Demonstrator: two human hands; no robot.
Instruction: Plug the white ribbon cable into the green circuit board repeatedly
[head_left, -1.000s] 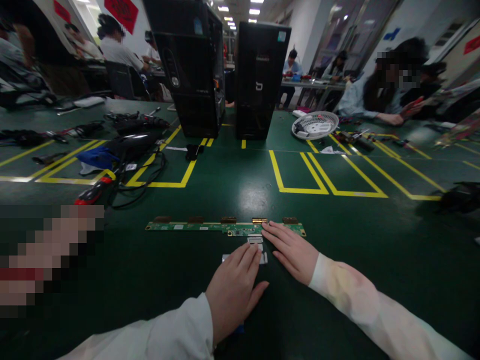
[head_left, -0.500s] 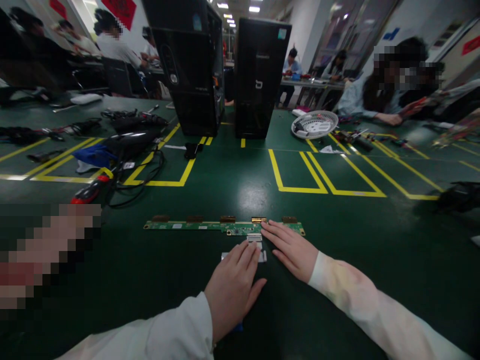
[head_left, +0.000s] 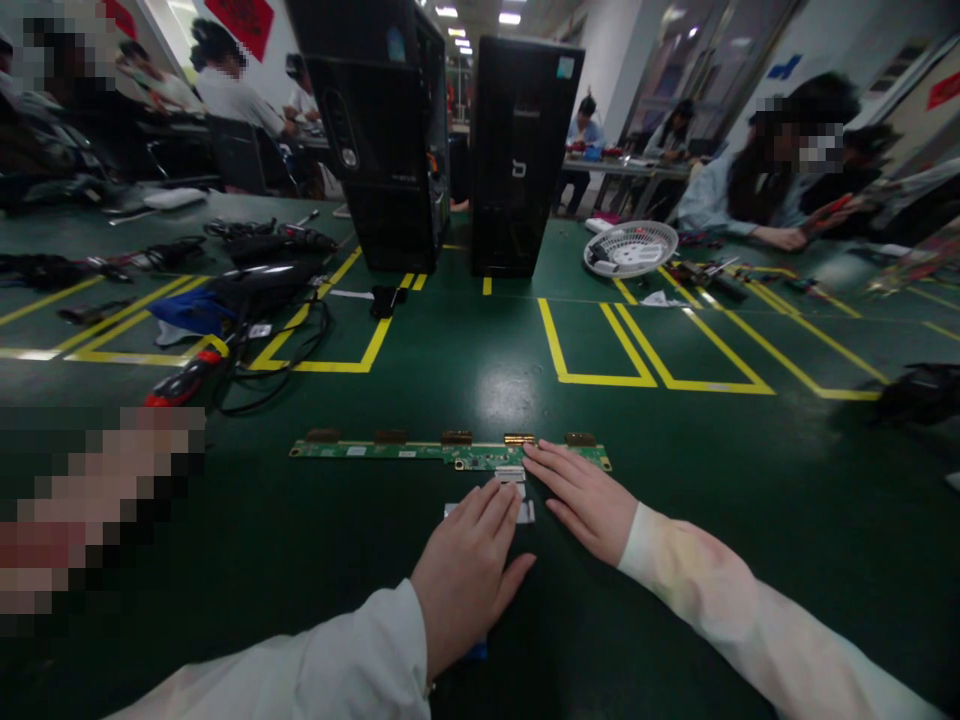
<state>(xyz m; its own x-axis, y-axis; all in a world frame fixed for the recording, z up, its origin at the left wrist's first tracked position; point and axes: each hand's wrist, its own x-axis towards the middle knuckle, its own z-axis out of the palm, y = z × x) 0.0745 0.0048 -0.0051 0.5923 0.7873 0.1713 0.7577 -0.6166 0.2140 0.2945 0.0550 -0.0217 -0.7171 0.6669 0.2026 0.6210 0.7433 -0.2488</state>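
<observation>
A long, narrow green circuit board [head_left: 405, 452] lies flat on the dark green table in front of me. Brown flex tabs stick out along its far edge. From the near edge, right of its middle, a whitish flat ribbon cable [head_left: 527, 512] runs toward me. My left hand [head_left: 472, 560] lies over this cable, fingers stretched out and fingertips just short of the board; it hides much of the cable. With its fingers extended, my right hand [head_left: 581, 495] rests its fingertips on the board's right part. A small blue thing [head_left: 476, 648] peeks out beneath my left wrist.
Two black computer towers [head_left: 525, 160] stand at the back. A white basket [head_left: 630, 250] with parts is behind on the right. Black cables, a blue cloth [head_left: 191, 312] and a red-black handle [head_left: 184, 378] lie left. A pixelated patch covers the left edge. Several people sit beyond.
Both hands keep their places on the board and cable. The whole view has shifted very slightly.
</observation>
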